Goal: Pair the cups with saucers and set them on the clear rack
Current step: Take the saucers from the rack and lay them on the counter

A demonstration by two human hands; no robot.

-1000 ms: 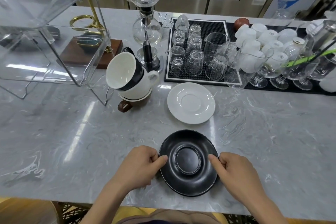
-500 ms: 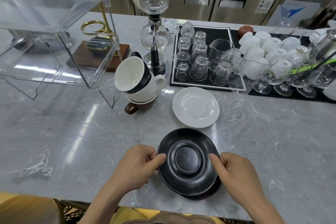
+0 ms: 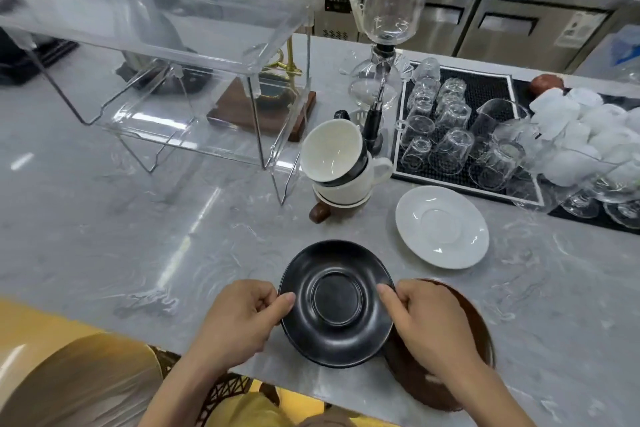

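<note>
Black saucer (image 3: pixel 335 303): now lifted, gripped at opposite rims by left hand (image 3: pixel 239 317) and right hand (image 3: pixel 427 321); brown saucer (image 3: pixel 460 371) newly exposed beneath, on marble counter (image 3: pixel 104 246).

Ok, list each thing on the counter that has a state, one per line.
black saucer: upright, lifted, held at both rims
left hand: grip shut on black saucer's left rim
right hand: grip shut on black saucer's right rim
brown saucer: flat on counter, partly under right hand
white saucer: flat, empty
stacked cups: three nested, top one tilted
clear rack: both shelves empty
glasses: upside down on black mat
</note>
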